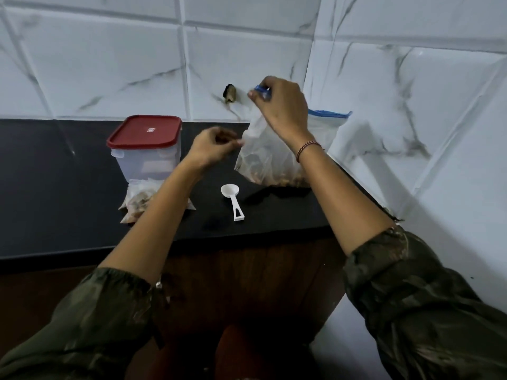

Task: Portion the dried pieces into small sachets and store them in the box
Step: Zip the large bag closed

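We are pinching the blue zip strip of the big bag [270, 157] with our right hand [282, 111], fingers closed on its top edge and lifting it so the bag is hanging above the black counter [55, 174], with the dried pieces [277, 180] pooling at its bottom. Our left hand [212, 149], at nine o'clock of the bag, is curling its fingers together against the bag's side; whether it is actually gripping the plastic we cannot tell. At six o'clock of the left hand, a white scoop [233, 200] is lying flat on the counter, bowl away from us. At nine o'clock of that hand, the box [146, 149] is standing with its red lid [145, 131] on. Just in front of the box, filled sachets [140, 200] are lying on the counter, partly hidden by our left forearm. Behind the big bag, at three o'clock, another blue-topped bag [329, 124] is leaning against the tiled wall [109, 64].
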`<state>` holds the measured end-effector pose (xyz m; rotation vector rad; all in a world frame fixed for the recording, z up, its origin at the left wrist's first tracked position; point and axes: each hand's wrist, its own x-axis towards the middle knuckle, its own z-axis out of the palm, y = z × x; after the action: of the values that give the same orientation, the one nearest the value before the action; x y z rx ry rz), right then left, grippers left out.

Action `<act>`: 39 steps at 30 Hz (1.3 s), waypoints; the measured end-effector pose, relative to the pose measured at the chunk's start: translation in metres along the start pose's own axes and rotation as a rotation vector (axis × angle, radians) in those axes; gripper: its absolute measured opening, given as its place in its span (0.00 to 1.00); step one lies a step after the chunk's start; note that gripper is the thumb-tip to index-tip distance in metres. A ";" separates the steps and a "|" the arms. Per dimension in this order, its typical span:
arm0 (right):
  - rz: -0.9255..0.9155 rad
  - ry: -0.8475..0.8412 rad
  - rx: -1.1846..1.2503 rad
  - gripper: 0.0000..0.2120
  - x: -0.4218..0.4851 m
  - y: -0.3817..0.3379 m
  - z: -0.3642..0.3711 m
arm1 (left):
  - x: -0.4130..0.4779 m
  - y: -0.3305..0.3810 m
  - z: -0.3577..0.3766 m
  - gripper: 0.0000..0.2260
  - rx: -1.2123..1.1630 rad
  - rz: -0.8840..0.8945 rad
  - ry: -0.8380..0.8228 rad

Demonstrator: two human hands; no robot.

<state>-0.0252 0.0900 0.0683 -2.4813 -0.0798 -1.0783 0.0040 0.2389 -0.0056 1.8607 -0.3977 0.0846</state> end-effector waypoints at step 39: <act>0.027 -0.433 0.306 0.16 0.055 0.001 -0.069 | 0.042 0.074 0.002 0.06 -0.056 0.293 0.309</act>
<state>-0.0339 0.0548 0.1491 -2.3781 -0.3136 -0.4587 0.0200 0.2077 0.0719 1.6883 -0.4482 0.5474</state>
